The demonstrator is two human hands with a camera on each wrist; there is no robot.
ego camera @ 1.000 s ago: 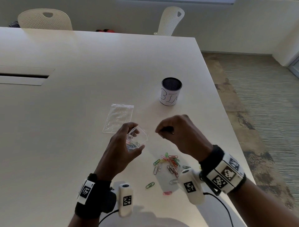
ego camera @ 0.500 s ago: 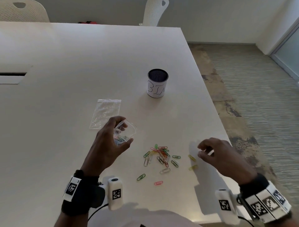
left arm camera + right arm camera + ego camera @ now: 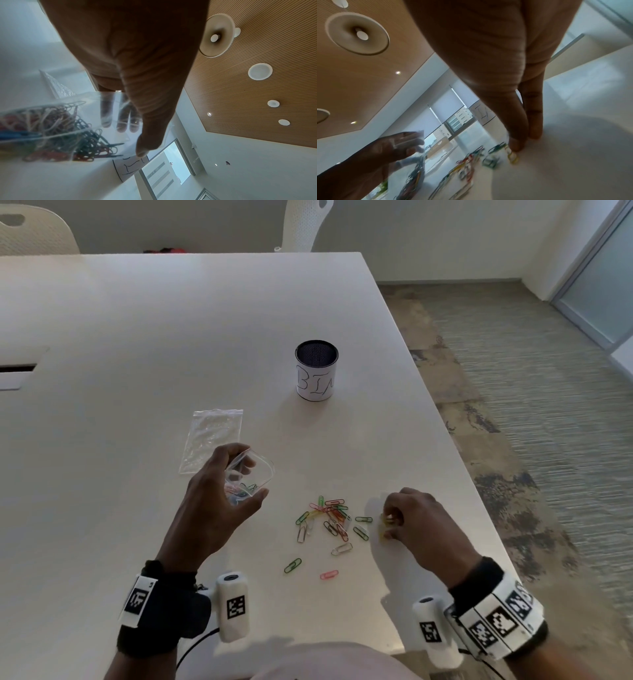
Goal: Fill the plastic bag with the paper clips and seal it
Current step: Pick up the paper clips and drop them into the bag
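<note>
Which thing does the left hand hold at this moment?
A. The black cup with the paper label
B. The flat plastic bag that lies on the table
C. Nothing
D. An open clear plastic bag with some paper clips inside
D: the left hand grips the open clear bag above the table, and coloured paper clips in the bag show through its wall.
</note>
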